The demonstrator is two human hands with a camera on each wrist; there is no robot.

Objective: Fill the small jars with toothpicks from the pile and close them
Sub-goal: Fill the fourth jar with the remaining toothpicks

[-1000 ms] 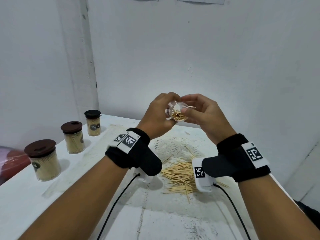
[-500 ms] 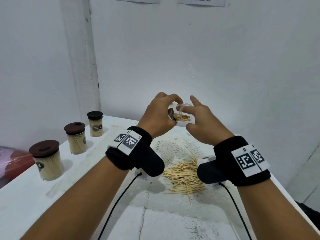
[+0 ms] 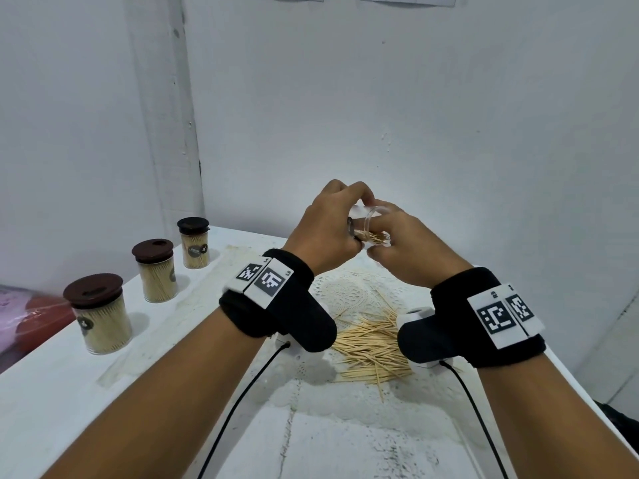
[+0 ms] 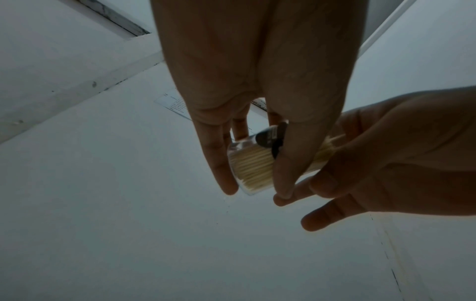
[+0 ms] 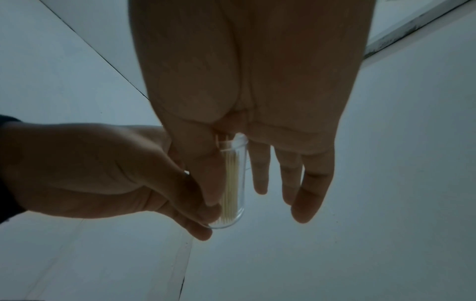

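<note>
You are standing over the white bench (image 3: 69, 392), which is carrying everything here, with a lacy white doily (image 3: 345, 295) spreading across its middle under your wrists. On that doily the pile of toothpicks (image 3: 370, 347) is lying loose, partly hidden behind your black wrist straps. Along the bench's left side three closed jars are standing upright in a row, each packed with toothpicks and wearing a dark brown lid: the nearest jar (image 3: 103, 323), the middle jar (image 3: 155, 274) and the far jar (image 3: 194, 247), well apart from one another. You are holding both hands up above the pile, close together. Your left hand (image 3: 325, 236) is gripping the small clear jar (image 3: 371, 224), its fingers (image 4: 219, 163) curling round the wall and base while the thumb is pressing on the side by a dark label. The jar is lying tilted, nearly on its side, open mouth toward your right hand (image 3: 411, 254), and it is holding a bundle of toothpicks. Your right thumb and forefinger are pinching at the jar's mouth end, and the other right fingers (image 5: 309, 193) are hanging straight and slightly spread, touching nothing. The jar is carrying no lid at this moment
</note>
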